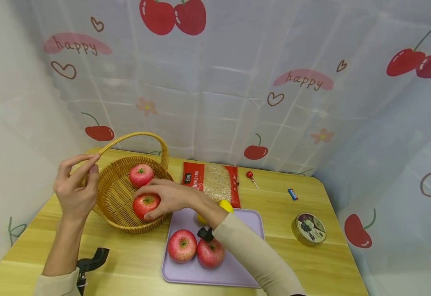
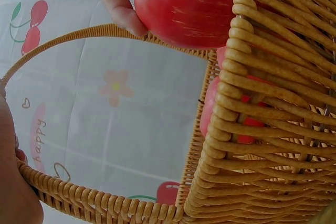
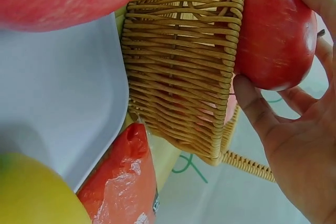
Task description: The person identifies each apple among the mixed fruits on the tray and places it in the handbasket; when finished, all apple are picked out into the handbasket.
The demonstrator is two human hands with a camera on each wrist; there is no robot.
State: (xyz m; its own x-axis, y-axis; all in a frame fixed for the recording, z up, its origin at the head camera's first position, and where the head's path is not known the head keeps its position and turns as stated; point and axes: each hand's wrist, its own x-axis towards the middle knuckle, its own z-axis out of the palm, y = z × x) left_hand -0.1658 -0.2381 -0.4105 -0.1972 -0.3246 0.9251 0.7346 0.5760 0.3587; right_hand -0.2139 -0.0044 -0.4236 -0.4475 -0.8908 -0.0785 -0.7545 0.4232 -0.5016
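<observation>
My right hand (image 1: 171,196) grips a red apple (image 1: 146,206) at the mouth of a wicker basket (image 1: 116,201). In the right wrist view, that apple (image 3: 274,34) shows right at the rim, with thumb and fingers around its sides. Another apple (image 1: 141,175) lies inside the basket toward the back. My left hand (image 1: 77,187) pinches the basket's arched handle (image 1: 141,134) on its left side. Two more apples, a left one (image 1: 182,246) and a right one (image 1: 210,253), sit on a lavender tray (image 1: 197,278) right of the basket.
A yellow fruit (image 3: 39,192) lies on the tray, partly behind my right forearm. Behind the tray is a red-ended clear bag (image 1: 215,181). Farther right are a lollipop (image 1: 250,176), a small blue wrapped candy (image 1: 293,194) and a round tin (image 1: 309,229). A patterned curtain hangs behind the table.
</observation>
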